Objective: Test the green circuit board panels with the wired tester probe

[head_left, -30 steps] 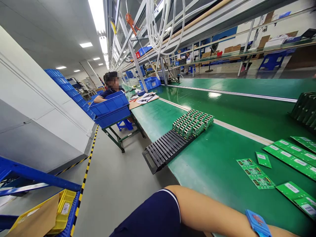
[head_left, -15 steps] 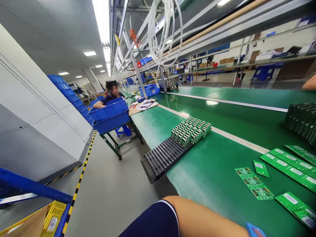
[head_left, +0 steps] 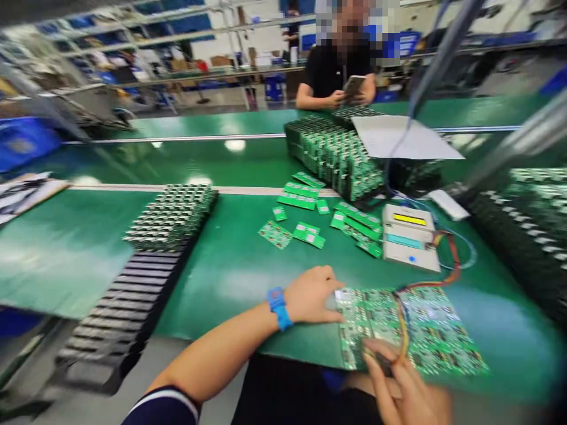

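Note:
A large green circuit-board panel (head_left: 425,330) lies flat on the green bench in front of me. My left hand (head_left: 312,295), with a blue wristband, rests on the panel's left edge, fingers curled and pressing it down. My right hand (head_left: 401,386) is at the panel's near edge, fingers pinched round a dark probe-like piece (head_left: 376,359) joined to red and yellow wires (head_left: 401,319). The picture is smeared by motion.
A white tester box (head_left: 410,236) sits behind the panel. Small green boards (head_left: 310,235) lie scattered mid-bench. A black slotted tray (head_left: 133,295) part-filled with boards stands at left, and more loaded trays (head_left: 332,153) stand behind. A person in black (head_left: 336,71) stands opposite holding a phone.
My view has swung from the aisle on the left round to the bench in front. Both hands have come into sight on the circuit-board panel.

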### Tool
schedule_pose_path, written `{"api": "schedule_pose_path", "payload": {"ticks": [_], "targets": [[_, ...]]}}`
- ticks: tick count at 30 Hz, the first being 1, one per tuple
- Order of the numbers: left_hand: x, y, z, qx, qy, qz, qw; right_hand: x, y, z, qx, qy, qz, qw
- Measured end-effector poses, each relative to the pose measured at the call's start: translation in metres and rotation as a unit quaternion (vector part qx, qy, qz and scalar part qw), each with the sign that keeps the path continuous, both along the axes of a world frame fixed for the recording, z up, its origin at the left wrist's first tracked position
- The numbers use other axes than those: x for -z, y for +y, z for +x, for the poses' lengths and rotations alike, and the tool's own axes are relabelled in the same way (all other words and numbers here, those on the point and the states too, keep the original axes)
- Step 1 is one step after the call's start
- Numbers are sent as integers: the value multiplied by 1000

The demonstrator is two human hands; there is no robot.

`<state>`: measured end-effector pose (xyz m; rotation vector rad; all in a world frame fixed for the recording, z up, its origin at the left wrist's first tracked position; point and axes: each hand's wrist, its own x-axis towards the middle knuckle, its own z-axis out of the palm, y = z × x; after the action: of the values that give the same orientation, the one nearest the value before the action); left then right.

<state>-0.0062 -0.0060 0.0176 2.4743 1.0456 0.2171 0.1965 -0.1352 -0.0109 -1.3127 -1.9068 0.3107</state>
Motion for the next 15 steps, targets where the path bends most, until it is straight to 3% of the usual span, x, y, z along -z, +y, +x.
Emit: {"api": "schedule_pose_path", "payload": {"ticks": [3,15], "targets": [[-4,-1,1,-6,-8,-16,1000,-3,2,-3,-3,-5,17,1000],[-7,-1,3,-29,-33,-30,999,-10,1,-4,-4,50,-49,998]]}}
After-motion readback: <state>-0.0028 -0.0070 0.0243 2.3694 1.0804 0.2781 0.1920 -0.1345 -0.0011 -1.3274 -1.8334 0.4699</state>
